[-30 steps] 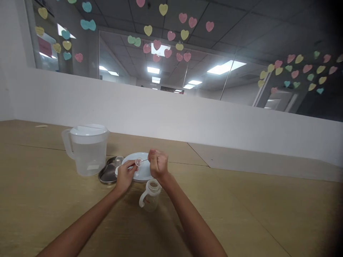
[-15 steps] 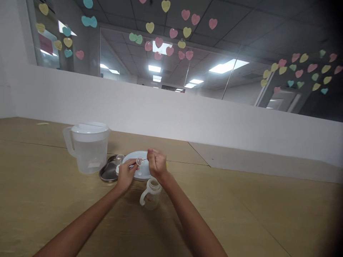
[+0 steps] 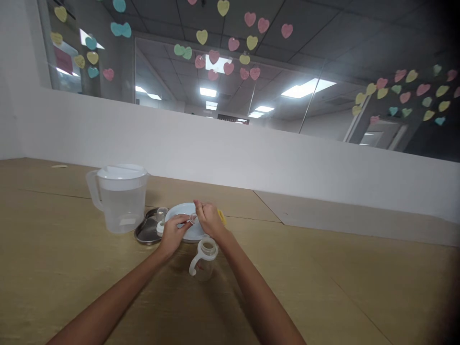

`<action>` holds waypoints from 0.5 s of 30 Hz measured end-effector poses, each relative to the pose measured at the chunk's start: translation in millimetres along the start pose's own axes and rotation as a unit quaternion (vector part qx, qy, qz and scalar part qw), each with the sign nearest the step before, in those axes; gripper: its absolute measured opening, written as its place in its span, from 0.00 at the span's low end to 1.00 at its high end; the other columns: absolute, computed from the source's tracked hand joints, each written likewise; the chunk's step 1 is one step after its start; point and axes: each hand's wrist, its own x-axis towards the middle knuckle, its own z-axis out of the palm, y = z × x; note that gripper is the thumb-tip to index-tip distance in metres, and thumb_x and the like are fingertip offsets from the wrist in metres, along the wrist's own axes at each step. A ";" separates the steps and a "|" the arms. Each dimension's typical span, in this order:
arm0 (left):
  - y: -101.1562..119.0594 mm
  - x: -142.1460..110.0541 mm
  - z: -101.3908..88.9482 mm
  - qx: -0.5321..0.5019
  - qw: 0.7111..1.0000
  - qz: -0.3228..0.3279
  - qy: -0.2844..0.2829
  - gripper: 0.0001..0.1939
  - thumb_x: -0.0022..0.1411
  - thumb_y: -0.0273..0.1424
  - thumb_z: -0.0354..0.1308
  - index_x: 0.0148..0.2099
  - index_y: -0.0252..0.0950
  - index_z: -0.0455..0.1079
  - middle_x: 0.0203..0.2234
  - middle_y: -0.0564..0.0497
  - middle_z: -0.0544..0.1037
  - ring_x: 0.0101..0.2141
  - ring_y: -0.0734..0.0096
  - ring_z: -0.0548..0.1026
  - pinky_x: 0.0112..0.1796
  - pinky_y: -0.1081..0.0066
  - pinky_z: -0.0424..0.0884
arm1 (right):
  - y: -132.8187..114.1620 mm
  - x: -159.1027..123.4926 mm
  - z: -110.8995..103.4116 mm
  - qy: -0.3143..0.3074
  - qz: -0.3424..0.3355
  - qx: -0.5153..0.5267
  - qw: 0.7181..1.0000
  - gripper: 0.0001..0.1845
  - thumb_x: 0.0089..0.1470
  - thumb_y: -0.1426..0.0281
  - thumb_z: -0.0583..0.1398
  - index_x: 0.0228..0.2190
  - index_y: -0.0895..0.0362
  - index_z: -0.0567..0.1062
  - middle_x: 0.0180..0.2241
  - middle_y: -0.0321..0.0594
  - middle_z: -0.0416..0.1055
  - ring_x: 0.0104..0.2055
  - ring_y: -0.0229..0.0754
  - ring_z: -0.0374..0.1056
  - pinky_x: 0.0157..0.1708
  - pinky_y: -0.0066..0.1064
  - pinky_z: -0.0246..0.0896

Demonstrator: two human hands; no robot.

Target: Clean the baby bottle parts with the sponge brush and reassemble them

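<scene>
Over a pale basin, my left hand pinches a small clear cup-like piece with a round rim. My right hand is closed in a fist right beside that rim. It held a thin wire-like stick a moment ago; now the fingers mostly hide it. Below the hands a clear baby bottle with a white handle stands upright, its mouth uncovered. To the left, a steel kidney dish holds a white bottle collar under a clear dome cap.
A lidded translucent pitcher with water stands at the left. Something yellow shows behind my right hand, mostly hidden. A white wall with a window above it bounds the wooden table at the back.
My right fist has come down and closer to the clear piece, and the stick between them is no longer plainly visible. The left hand has shifted slightly right.
</scene>
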 end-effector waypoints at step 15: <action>3.7 -6.9 3.0 0.049 0.998 0.036 -0.016 0.14 0.59 0.36 0.49 0.32 0.37 0.74 0.33 0.49 0.76 0.39 0.64 0.69 0.43 0.65 0.63 | -22.1 -2.7 -10.0 -0.068 -0.043 -0.049 0.996 0.27 0.63 0.65 0.43 0.20 0.58 0.71 0.20 0.37 0.69 0.23 0.33 0.62 0.26 0.23 0.49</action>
